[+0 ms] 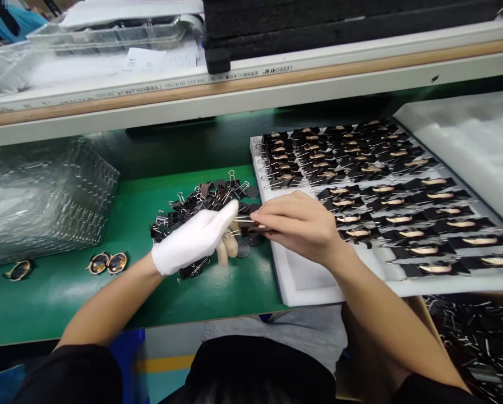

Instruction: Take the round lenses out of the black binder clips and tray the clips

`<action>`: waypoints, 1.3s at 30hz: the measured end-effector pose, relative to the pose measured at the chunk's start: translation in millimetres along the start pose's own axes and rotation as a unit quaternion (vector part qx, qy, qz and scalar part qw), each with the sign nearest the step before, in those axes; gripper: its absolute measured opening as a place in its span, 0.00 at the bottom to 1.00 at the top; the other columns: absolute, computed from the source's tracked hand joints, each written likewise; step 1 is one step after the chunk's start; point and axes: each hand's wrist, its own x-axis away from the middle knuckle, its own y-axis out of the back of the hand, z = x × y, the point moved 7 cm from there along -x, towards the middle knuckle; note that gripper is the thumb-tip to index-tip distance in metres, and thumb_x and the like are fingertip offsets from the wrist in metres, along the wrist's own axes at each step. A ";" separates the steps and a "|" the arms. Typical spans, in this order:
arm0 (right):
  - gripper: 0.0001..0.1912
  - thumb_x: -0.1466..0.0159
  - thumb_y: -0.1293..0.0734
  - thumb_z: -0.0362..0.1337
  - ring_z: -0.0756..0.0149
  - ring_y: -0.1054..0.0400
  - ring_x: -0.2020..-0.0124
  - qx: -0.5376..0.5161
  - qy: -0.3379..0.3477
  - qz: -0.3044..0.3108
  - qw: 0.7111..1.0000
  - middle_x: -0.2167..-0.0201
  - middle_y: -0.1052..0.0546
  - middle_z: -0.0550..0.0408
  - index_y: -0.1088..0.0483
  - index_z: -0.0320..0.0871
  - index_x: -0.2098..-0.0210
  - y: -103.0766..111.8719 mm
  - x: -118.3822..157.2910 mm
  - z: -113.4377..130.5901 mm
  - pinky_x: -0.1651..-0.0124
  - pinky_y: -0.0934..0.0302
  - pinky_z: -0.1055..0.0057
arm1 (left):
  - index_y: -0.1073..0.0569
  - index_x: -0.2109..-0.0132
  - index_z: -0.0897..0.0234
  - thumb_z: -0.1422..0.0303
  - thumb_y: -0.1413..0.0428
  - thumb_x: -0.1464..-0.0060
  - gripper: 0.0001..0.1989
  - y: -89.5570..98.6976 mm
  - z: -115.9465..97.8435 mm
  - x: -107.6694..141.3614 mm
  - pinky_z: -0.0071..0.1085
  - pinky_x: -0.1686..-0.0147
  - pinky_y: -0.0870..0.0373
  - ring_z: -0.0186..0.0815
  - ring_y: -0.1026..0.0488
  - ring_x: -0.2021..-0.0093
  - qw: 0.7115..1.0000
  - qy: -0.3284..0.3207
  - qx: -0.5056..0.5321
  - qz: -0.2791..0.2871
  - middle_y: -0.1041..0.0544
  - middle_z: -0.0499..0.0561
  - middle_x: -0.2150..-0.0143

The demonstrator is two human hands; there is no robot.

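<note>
My left hand (196,238), in a white glove with beige-covered fingertips, is closed, its thumb on top and its fingers curled beneath. What it pinches is mostly hidden. Right against it, my bare right hand (299,224) grips a black binder clip (246,220) whose silver wire handles show between the two hands. Below and behind the gloved hand spreads a heap of black binder clips (201,202). Dark round lenses (243,248) lie on the green table near my fingertips.
A white foam tray (293,280) on the right carries rows of clips clamped on gold-rimmed pieces (398,202). Stacked clear plastic trays (45,207) stand left, near round gold-rimmed lens pieces (108,262). A shelf edge (234,95) crosses above; a box of clips (482,342) sits lower right.
</note>
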 end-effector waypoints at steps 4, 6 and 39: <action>0.24 0.32 0.26 0.46 0.49 0.25 0.41 0.116 0.016 0.007 0.993 0.40 0.21 0.50 0.26 0.57 0.37 6.9 6.5 14.0 0.44 0.34 0.51 | 0.32 0.70 0.61 0.48 0.51 0.31 0.25 -2.4 -12.3 2.9 0.29 0.73 0.36 0.32 0.29 0.75 0.996 -0.071 -0.046 0.012 0.26 0.47 0.77; 0.47 0.41 0.21 0.56 0.43 0.32 0.34 0.091 -0.002 0.016 0.996 0.31 0.30 0.44 0.37 0.52 0.28 15.8 10.0 19.4 0.36 0.38 0.47 | 0.33 0.67 0.61 0.49 0.50 0.32 0.22 0.1 -18.0 6.2 0.29 0.71 0.35 0.32 0.29 0.73 0.990 -0.099 -0.098 -0.009 0.26 0.45 0.74; 0.11 0.34 0.26 0.49 0.34 0.53 0.27 0.265 -0.254 0.056 0.928 0.25 0.47 0.49 0.16 0.55 0.55 113.4 157.1 -55.9 0.33 0.55 0.32 | 0.26 0.37 0.49 0.50 0.49 0.32 0.22 -29.6 -23.5 24.3 0.38 0.39 0.25 0.46 0.23 0.40 0.904 -0.229 -0.361 0.008 0.23 0.47 0.35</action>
